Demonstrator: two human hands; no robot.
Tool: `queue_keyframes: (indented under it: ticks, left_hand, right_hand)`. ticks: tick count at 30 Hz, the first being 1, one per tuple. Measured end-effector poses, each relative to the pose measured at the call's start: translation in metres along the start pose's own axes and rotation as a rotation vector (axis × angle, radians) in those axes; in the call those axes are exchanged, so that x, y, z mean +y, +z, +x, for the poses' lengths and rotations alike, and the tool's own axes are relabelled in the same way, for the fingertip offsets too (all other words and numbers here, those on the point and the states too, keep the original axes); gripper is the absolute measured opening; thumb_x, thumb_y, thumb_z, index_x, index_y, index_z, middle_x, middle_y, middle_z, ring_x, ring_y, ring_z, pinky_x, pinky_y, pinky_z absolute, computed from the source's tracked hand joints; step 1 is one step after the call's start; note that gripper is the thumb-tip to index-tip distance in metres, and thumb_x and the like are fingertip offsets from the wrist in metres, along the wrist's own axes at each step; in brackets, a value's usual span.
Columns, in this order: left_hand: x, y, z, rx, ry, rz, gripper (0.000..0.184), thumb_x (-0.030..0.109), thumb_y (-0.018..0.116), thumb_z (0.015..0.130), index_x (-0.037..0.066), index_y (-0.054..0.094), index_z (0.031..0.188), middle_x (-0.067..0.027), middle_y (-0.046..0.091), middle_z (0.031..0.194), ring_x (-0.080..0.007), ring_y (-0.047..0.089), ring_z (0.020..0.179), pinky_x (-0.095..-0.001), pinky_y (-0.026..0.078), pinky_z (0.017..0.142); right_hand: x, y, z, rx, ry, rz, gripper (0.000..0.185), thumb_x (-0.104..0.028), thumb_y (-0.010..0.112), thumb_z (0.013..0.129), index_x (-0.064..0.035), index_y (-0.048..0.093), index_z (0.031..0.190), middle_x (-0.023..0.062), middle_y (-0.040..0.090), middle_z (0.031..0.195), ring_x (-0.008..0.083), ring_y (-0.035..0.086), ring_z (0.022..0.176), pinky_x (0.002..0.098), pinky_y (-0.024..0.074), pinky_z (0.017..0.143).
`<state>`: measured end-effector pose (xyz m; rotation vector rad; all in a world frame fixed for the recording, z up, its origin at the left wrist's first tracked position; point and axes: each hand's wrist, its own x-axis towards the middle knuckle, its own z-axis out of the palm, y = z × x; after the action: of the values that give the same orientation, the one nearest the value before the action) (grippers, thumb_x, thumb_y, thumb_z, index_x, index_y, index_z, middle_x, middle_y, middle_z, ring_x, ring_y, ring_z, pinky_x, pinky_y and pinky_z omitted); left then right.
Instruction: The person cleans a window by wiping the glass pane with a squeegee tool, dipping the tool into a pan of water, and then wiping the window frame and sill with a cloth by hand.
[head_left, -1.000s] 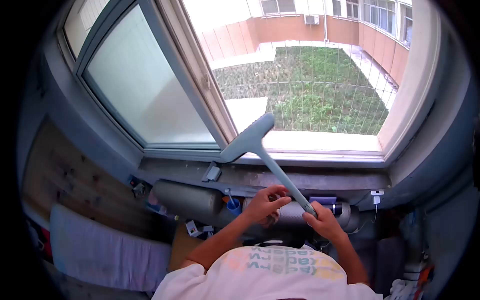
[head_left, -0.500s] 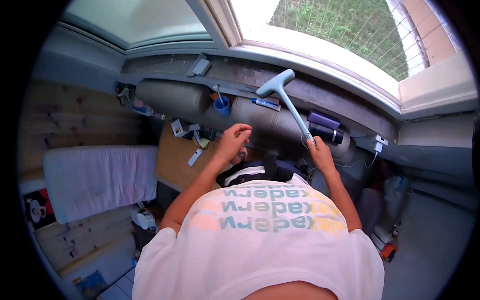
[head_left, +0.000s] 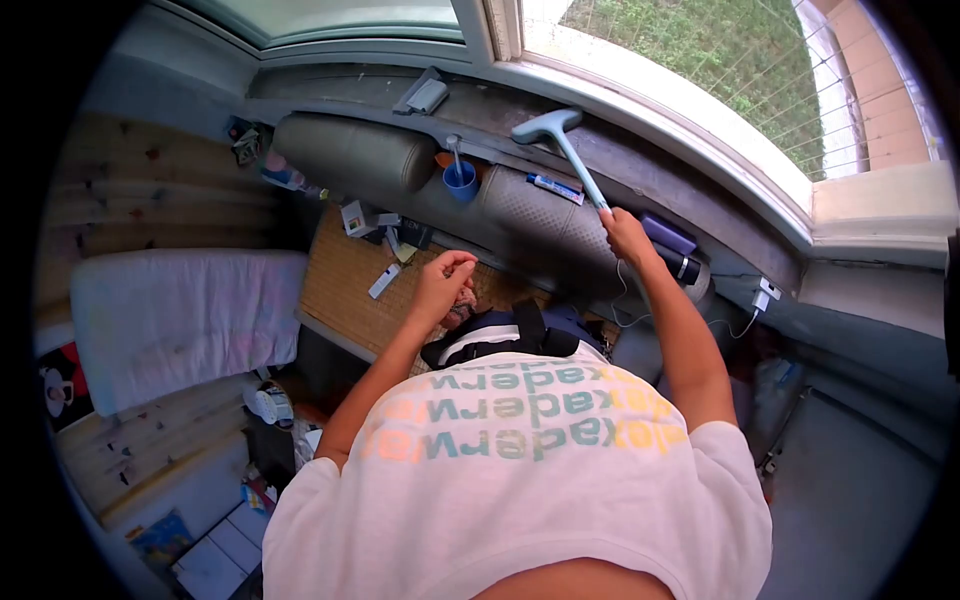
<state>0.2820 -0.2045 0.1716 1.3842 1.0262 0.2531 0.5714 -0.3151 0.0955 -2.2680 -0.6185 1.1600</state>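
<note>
In the head view, my right hand (head_left: pixel 628 236) is closed around the handle of a light blue T-shaped squeegee (head_left: pixel 575 155). Its wide head is over the window ledge, close to the lower window frame. My left hand (head_left: pixel 440 285) hovers above the woven mat near my lap, fingers curled with thumb and fingertips together. Nothing shows sticking out of it. Just past my right hand lie a dark purple case (head_left: pixel 668 232) and a black cylinder (head_left: pixel 688 266), partly covered by my forearm.
A blue cup (head_left: pixel 460 181) and a blue-and-white tube (head_left: pixel 555 187) sit by the grey bolsters (head_left: pixel 355 152). A grey holder (head_left: pixel 428 97) rests on the ledge (head_left: pixel 350 90). Small boxes (head_left: pixel 355 217) lie on the mat (head_left: pixel 345 275). A white charger (head_left: pixel 765 292) with its cable is at right.
My right arm has stretched forward, carrying the squeegee head nearer the window frame. My left hand stays curled over the mat. The whole view has shifted a little.
</note>
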Motion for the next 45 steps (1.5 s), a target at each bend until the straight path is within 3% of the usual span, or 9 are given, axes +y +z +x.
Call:
queue_keyframes:
  ticks: [1,4,9,17,27,39,42,45]
  left_hand:
    - [-0.002,-0.003,-0.001,0.014,-0.004,-0.014,0.015,0.015,0.053,0.08,0.004,0.057,0.089,0.0001,0.053,0.062,-0.0026,0.044,0.048,-0.016,0.034,0.043]
    - [-0.009,-0.008,-0.005,0.052,-0.02,-0.033,0.014,0.014,0.053,0.08,0.004,0.057,0.089,0.0,0.053,0.062,-0.0026,0.044,0.048,-0.0159,0.034,0.043]
    - [-0.025,-0.011,-0.008,0.082,-0.039,-0.026,0.015,0.015,0.052,0.081,0.005,0.057,0.09,0.0004,0.052,0.063,-0.0025,0.04,0.046,-0.0155,0.032,0.042]
    - [-0.028,0.018,0.001,0.019,-0.1,-0.006,0.015,0.016,0.052,0.081,0.006,0.057,0.091,0.0001,0.052,0.064,-0.0024,0.039,0.045,-0.0147,0.031,0.042]
    - [-0.016,0.066,0.029,-0.108,-0.077,0.043,0.014,0.014,0.053,0.081,0.004,0.058,0.09,0.0004,0.052,0.062,-0.0023,0.042,0.048,-0.015,0.033,0.042]
    - [0.012,0.115,0.039,-0.266,-0.02,0.213,0.016,0.016,0.052,0.081,0.005,0.057,0.091,0.0011,0.051,0.063,-0.0028,0.042,0.05,-0.0157,0.033,0.044]
    - [0.02,0.116,0.04,-0.271,-0.021,0.229,0.016,0.017,0.052,0.082,0.005,0.057,0.092,0.001,0.051,0.063,-0.0031,0.043,0.051,-0.016,0.033,0.044]
    - [0.02,0.112,0.037,-0.258,0.006,0.245,0.016,0.016,0.052,0.082,0.005,0.057,0.092,0.0007,0.051,0.063,-0.0033,0.044,0.052,-0.0164,0.034,0.044]
  right_hand:
    - [-0.02,0.0,-0.004,-0.054,0.056,0.025,0.041,-0.039,0.04,0.082,0.0003,0.051,0.083,0.0223,0.056,0.081,0.0397,0.052,0.081,0.0435,0.0397,0.071]
    - [-0.017,0.023,0.029,0.027,-0.135,-0.135,0.043,-0.04,0.039,0.082,0.0004,0.053,0.086,0.0229,0.057,0.085,0.0389,0.053,0.083,0.0433,0.0404,0.072]
    - [-0.044,0.044,0.058,-0.034,-0.173,-0.145,0.045,-0.041,0.038,0.082,0.0,0.055,0.092,0.0238,0.056,0.091,0.0378,0.052,0.088,0.0432,0.0398,0.077]
    - [-0.073,0.025,0.054,-0.046,-0.149,-0.271,0.044,-0.044,0.04,0.082,-0.0058,0.056,0.097,0.0189,0.056,0.098,0.0344,0.052,0.093,0.0419,0.0401,0.079]
    - [0.097,-0.108,-0.011,0.066,-0.081,-0.34,0.041,-0.046,0.038,0.082,-0.0107,0.055,0.093,0.0143,0.058,0.089,0.0322,0.053,0.086,0.0407,0.0404,0.073]
    - [0.296,-0.181,-0.135,0.393,0.391,-0.03,0.042,-0.047,0.039,0.081,-0.0097,0.054,0.093,0.0165,0.056,0.09,0.0347,0.051,0.088,0.0383,0.0395,0.073]
    - [0.324,-0.191,-0.144,0.504,0.43,-0.091,0.043,-0.048,0.039,0.08,-0.0095,0.054,0.092,0.0142,0.057,0.08,0.0326,0.053,0.08,0.0376,0.04,0.07]
    - [0.351,-0.197,-0.148,0.552,0.524,0.109,0.04,-0.047,0.04,0.081,-0.0096,0.054,0.086,0.009,0.054,0.063,0.0246,0.054,0.06,0.0355,0.0416,0.056]
